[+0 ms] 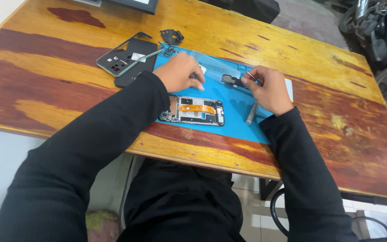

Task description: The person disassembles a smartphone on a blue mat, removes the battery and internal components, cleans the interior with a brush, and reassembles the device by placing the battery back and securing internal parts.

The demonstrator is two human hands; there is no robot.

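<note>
Nearest the person, on the blue rectangular silicone work mat [234, 125], lies one opened smartphone chassis with an orange flex cable across its middle [192, 110], flat and parallel to the counter's front edge. Just to its right, one grey metal cylindrical screwdriver handle [251, 113] lies loose on the mat, partly under the right wrist.

Above the phone, the left hand [181, 72] rests knuckles-up on the mat, fingers curled down; whether its grip closes on anything I cannot tell, since the fingertips are hidden. The right hand [268, 88] pinches one pair of thin metal tweezers [250, 75], whose tips meet a small dark component [230, 80] lying on the mat between the two hands.

Farther back, off the mat's left corner, one dark phone back cover with camera cut-outs [135, 60] lies under one thin grey-green frame [119, 56], and beyond them sits one small black plastic bracket [172, 36] on the glossy orange-and-red wooden counter [68, 85].

As a judgement: the small component could spring from the tweezer tips if squeezed unevenly. The screwdriver handle, round and near the sleeve, may roll toward the mat's edge if nudged. The exposed orange flex cable lies close beneath the left forearm and could be snagged by the sleeve.
</note>
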